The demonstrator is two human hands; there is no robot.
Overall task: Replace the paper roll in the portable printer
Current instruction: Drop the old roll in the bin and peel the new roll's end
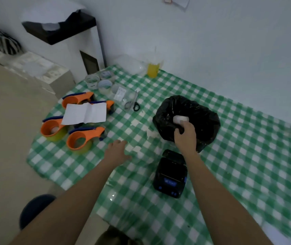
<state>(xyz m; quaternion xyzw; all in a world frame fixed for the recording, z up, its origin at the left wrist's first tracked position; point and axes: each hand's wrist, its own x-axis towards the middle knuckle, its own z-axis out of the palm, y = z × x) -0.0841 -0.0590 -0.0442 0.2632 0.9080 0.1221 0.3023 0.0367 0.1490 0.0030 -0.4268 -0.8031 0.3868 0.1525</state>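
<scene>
A: What are the hands doing?

B: The right hand (pixel 185 137) reaches over the near rim of the black bag (pixel 206 119), its fingers curled around a white paper roll (pixel 180 119) held at the bag's open mouth. The left hand (pixel 118 152) lies flat on the green checked tablecloth (pixel 247 156), fingers spread, gripping nothing.

A: And the printer?

B: The portable printer (pixel 170 175) sits just under the right wrist, on the near side of the bag, black with a small lit blue panel. Its lid looks raised at the far end; what is inside its bay is too dark to tell.

A: Anything in the bag besides the roll?

B: Its inside is black and glossy; I cannot make out other contents.

A: What lies beyond the left hand?

B: Scraps of white paper (pixel 137 124) between the two hands. Farther left, four orange tape dispensers (pixel 78 139), with a creased white sheet (pixel 86 113) lying across them. Beyond those, scissors (pixel 134 103) and a cluster of clear tape rolls (pixel 99 80). Far past the right hand, near the wall, a cup of yellow drink (pixel 152 68) stands upright.
</scene>
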